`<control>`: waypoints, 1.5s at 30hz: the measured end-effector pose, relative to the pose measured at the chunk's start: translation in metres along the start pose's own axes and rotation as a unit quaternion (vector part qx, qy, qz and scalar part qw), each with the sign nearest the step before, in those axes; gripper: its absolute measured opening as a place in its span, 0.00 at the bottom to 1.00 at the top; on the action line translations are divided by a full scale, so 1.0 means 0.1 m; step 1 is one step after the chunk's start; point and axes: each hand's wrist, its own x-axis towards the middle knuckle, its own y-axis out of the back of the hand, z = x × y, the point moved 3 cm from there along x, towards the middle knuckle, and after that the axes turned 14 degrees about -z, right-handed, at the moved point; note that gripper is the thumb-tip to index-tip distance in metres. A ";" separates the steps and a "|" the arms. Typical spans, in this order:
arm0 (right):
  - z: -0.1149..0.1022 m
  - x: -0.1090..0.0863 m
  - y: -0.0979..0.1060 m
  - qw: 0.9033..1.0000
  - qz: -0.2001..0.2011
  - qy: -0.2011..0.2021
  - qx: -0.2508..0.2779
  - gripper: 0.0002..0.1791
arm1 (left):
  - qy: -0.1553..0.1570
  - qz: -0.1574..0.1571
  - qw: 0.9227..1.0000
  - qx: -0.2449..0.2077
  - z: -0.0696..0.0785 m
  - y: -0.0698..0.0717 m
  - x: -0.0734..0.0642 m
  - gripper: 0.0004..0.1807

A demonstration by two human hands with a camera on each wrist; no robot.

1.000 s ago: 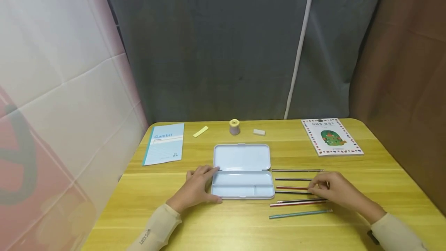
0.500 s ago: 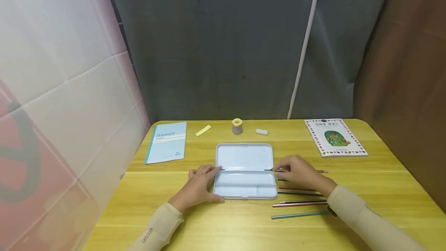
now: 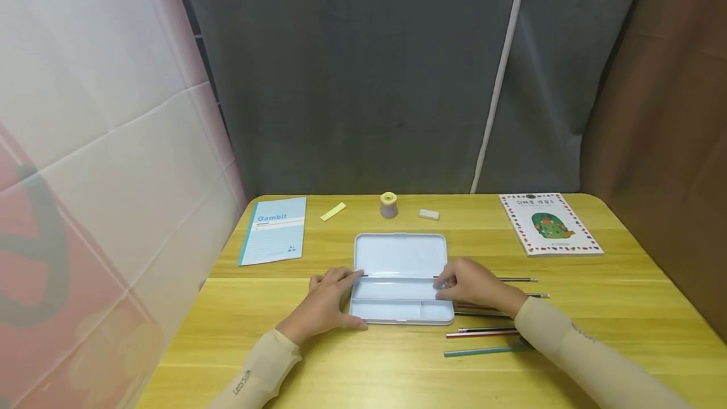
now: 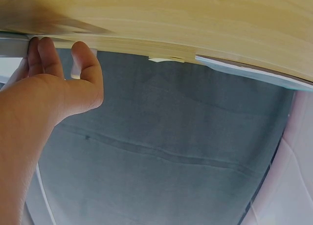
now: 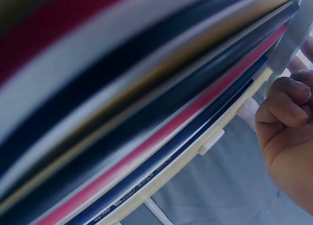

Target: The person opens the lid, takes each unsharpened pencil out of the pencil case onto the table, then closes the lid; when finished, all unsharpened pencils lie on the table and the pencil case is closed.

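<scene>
A pale blue pencil case (image 3: 400, 254) lies open on the table, its lid folded back. My left hand (image 3: 320, 308) is at its left end, fingers by the hinge and thumb at the front corner. In the left wrist view my left hand (image 4: 61, 80) has its fingertips against the case's edge. My right hand (image 3: 474, 284) bends over the case's right end, fingertips above the back compartment. The right wrist view has curled fingers (image 5: 288, 100); I cannot tell whether they pinch anything. Several pencils lie right of the case, including a green one (image 3: 483, 351), partly under my right hand and sleeve.
Behind the case stand a small yellow-topped, grey round object (image 3: 389, 206), a white eraser (image 3: 429, 214) and a yellow strip (image 3: 332, 211). A blue notebook (image 3: 274, 232) lies at the back left, a picture-covered book (image 3: 549, 225) at the back right. Curtains enclose the table.
My right hand has moved left from over the pencils to the case's right end. My left hand has stayed at the case. The view has shifted slightly.
</scene>
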 end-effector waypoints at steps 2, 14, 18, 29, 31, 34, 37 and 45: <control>0.00 0.00 0.00 1.000 -0.001 0.006 0.001 0.05 | 0.000 -0.001 1.000 -0.001 0.00 0.00 0.00 0.59; -0.02 -0.03 0.00 0.999 -0.016 0.008 0.029 0.04 | 0.002 -0.003 1.000 -0.004 0.00 -0.01 0.00 0.58; -0.02 -0.02 0.01 0.999 -0.018 -0.006 0.025 0.04 | 0.006 -0.008 1.000 -0.007 0.00 -0.01 0.00 0.59; -0.03 0.03 0.02 0.998 0.001 -0.012 -0.055 0.07 | 0.002 -0.001 1.000 0.003 0.00 0.00 0.01 0.59; -0.03 0.03 0.02 0.998 0.007 -0.006 -0.063 0.08 | 0.002 -0.001 1.000 0.003 0.00 0.00 0.01 0.59; -0.03 0.03 0.01 0.997 0.010 0.000 -0.072 0.09 | 0.002 -0.001 1.000 0.004 0.00 0.00 0.02 0.59; -0.03 0.04 0.01 0.997 0.005 0.006 -0.081 0.10 | 0.003 -0.002 1.000 0.001 0.00 0.01 0.01 0.59; -0.02 -0.02 0.01 0.995 0.004 0.022 -0.100 0.05 | 0.007 -0.004 1.000 -0.006 0.01 0.01 0.00 0.59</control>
